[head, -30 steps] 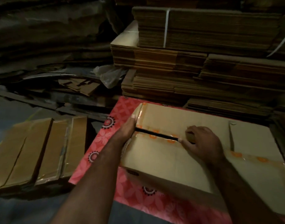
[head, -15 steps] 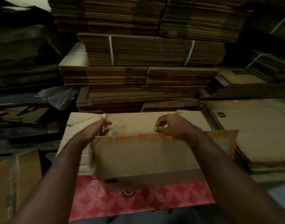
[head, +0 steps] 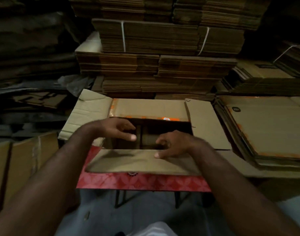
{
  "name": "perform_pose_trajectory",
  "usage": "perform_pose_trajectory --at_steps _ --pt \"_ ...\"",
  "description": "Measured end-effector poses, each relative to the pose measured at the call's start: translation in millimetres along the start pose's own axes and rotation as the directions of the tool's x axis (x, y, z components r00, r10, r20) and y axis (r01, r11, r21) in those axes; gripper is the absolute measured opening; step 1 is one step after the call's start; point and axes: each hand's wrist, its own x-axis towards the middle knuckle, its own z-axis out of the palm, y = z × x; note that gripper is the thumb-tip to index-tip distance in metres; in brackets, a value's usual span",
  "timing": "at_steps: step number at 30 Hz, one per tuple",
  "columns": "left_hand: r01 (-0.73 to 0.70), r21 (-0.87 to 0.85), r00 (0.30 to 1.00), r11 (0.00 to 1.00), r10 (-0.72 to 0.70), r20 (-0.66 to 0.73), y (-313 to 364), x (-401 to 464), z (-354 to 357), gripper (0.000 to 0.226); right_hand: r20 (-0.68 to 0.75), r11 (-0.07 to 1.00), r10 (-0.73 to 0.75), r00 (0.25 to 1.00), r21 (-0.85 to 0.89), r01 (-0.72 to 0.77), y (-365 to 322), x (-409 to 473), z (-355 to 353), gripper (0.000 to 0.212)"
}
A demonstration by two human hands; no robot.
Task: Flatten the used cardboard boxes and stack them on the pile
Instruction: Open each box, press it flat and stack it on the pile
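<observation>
Both hands over open box (head: 146,160): interior dark, murky; left hand (head: 118,129) relaxed, empty; right hand (head: 173,145) spread, fingertips on near flap.

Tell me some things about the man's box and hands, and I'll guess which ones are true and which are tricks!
1. The box on the red patterned table has its top flaps open. True.
2. The left hand holds a knife. False: it holds nothing, and its fingers reach over the opening.
3. The right hand rests on the near flap. True: its fingertips touch it.
4. The flat pile lies to the left of the box. False: it lies to the right.
5. The bundles behind are tied with white straps. True.
</observation>
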Motion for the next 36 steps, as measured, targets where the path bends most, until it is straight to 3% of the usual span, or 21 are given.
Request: perform_pose_trajectory --at_steps 2,4,7,10,13,17,19,21,24,28,30,33,36 --pt "0.068 0.112 0.997 0.991 -0.071 0.022 10 10 27 0.073 -0.083 0.997 0.047 0.995 -0.054 -0.052 5 3 18 0.071" --pt "0.096 0.11 0.995 0.989 -0.095 -0.011 5 25 59 0.073 -0.156 0.996 0.064 0.986 -0.057 -0.073 13 8 33 0.076" --pt "0.113 0.134 0.983 0.984 -0.091 -0.161 -11 44 102 0.064 -0.175 0.983 0.086 0.981 -0.144 -0.111 22 18 53 0.082" --pt "0.174 0.302 0.932 0.937 -0.058 -0.358 -8 50 123 0.047 -0.255 0.957 0.095 0.962 -0.242 -0.159 26 20 73 0.077" --pt "0.219 0.376 0.895 0.9 -0.032 -0.445 2 52 131 0.036 -0.325 0.949 0.053 0.944 -0.277 -0.149 29 16 85 0.067" --pt "0.245 0.276 0.909 0.929 -0.122 -0.398 -1 54 122 0.038 -0.348 0.984 0.159 0.924 -0.019 -0.176 44 19 72 0.076" --pt "0.211 0.092 0.923 0.973 -0.168 -0.347 -1 52 117 0.044 -0.383 0.974 0.224 0.896 0.102 -0.2 54 19 69 0.079" --pt "0.131 -0.098 0.901 0.987 -0.16 -0.404 3 55 117 0.041 -0.429 0.962 0.273 0.861 0.129 -0.241 60 12 65 0.076" --pt "0.085 -0.039 0.844 0.996 -0.092 -0.529 18 71 122 0.061 -0.535 0.958 0.272 0.8 0.076 -0.275 65 -1 38 0.076" --pt "0.079 0.053 0.856 0.996 -0.04 -0.515 44 106 133 0.074 -0.654 0.922 0.323 0.684 0.053 -0.384 97 -21 -8 0.082" --pt "0.064 0.125 0.854 0.99 0.011 -0.52 48 114 141 0.081 -0.644 0.871 0.431 0.632 0.113 -0.478 128 -31 -16 0.089" --pt "0.05 0.177 0.851 0.983 0.051 -0.522 46 119 149 0.086 -0.488 0.768 0.633 0.601 0.296 -0.568 172 -44 -13 0.094" --pt "0.04 0.181 0.853 0.983 0.061 -0.518 44 124 149 0.088 -0.335 0.761 0.639 0.693 0.404 -0.507 206 -47 15 0.074"
